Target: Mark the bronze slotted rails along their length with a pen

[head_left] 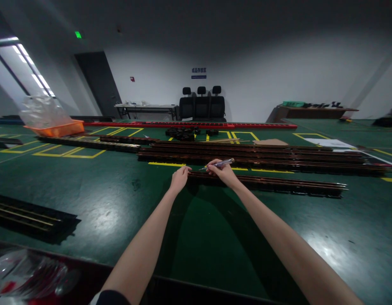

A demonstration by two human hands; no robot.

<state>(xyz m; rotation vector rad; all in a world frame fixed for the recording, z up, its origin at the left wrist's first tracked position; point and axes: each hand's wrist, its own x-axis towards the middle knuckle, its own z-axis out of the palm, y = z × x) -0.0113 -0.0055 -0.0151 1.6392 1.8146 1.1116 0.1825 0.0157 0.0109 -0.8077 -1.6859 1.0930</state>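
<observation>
A long dark rail assembly with copper-coloured strips (278, 184) lies across the green table in front of me. At its left end my left hand (179, 178) is closed on the rail, fingertips together over the end. My right hand (221, 170) grips a screwdriver-like tool with a clear handle (226, 162), just above the same rail. The tool's thin tip points left, toward my left fingertips. Whether the tip touches the rail, I cannot tell. Just behind lies a bundle of similar long rails (259, 157).
More dark rails lie at the left front (30, 216) and back left (90, 143). An orange tray (59, 128) holds clear plastic bags. Small black parts (183, 133) are piled behind the bundle, near cardboard (270, 142). A red rail (246, 126) runs along the far side.
</observation>
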